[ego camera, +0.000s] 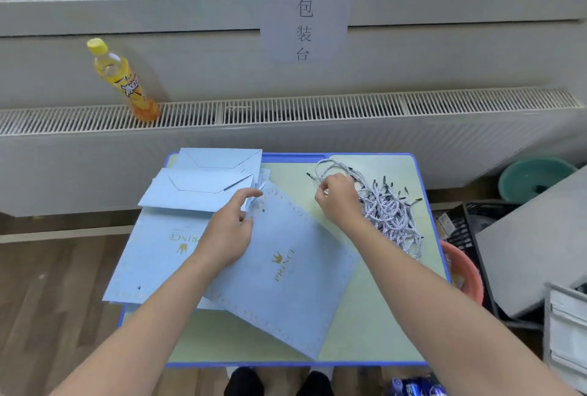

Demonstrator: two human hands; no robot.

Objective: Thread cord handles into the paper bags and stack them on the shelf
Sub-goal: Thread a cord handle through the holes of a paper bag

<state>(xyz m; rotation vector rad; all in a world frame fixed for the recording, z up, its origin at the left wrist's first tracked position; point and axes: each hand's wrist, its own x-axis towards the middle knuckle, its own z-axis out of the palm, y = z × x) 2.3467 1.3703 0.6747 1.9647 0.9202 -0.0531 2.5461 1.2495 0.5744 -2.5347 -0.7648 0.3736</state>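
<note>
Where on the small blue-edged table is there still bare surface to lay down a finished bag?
Bare surface shows along the table's near right, between the angled paper bag and the right rim, and in a strip between that bag and the cord pile. The left half is crowded with stacked bags; cords fill the far right.
</note>
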